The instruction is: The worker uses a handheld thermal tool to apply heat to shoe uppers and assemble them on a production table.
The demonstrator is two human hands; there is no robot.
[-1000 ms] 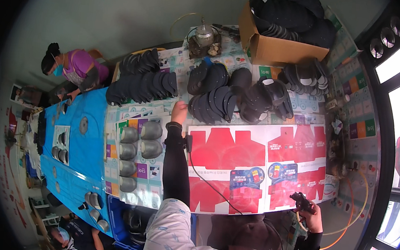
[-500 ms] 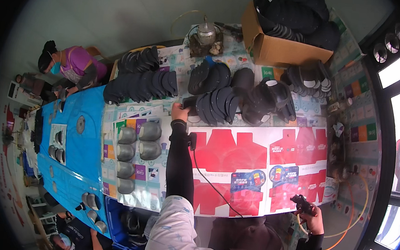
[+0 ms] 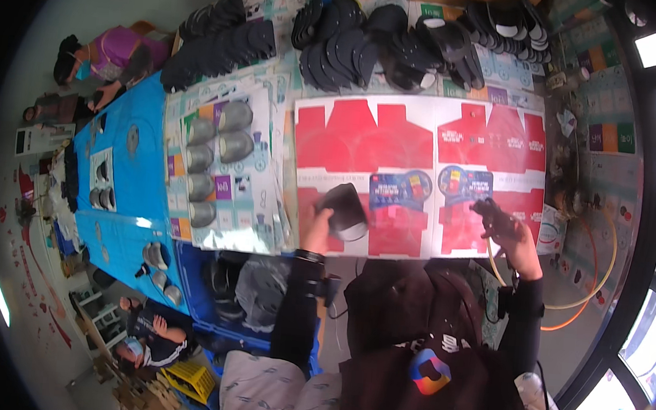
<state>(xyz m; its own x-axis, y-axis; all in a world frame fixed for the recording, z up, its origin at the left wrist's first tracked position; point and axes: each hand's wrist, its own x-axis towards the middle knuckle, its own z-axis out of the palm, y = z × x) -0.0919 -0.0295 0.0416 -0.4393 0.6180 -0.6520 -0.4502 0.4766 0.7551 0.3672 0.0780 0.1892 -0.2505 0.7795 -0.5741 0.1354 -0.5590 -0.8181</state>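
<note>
My left hand (image 3: 317, 231) grips a dark curved, cup-shaped pad (image 3: 345, 210) by its left side. The pad is held over the near edge of a red-and-white printed sheet (image 3: 364, 135) and has a paler grey lower edge. In my right hand (image 3: 523, 253) is a black spray gun (image 3: 496, 222), pointing left over the right part of the sheet. A pale yellow hose (image 3: 493, 264) hangs below it. Across the far side of the table lie rows of similar dark pads (image 3: 339, 59), nested together. Shiny grey cups (image 3: 234, 145) stand in two columns left of the sheet.
A blue-covered table (image 3: 134, 167) adjoins on the left, with a co-worker in purple (image 3: 120, 54) at its far end. Another masked person (image 3: 156, 338) sits at the lower left. A blue crate (image 3: 200, 310) stands below the table edge. Hoses (image 3: 605, 258) loop at the right wall.
My left hand has come back from the far row toward me with a dark pad. My right hand has brought the spray gun over the sheet. The view has tilted nearer.
</note>
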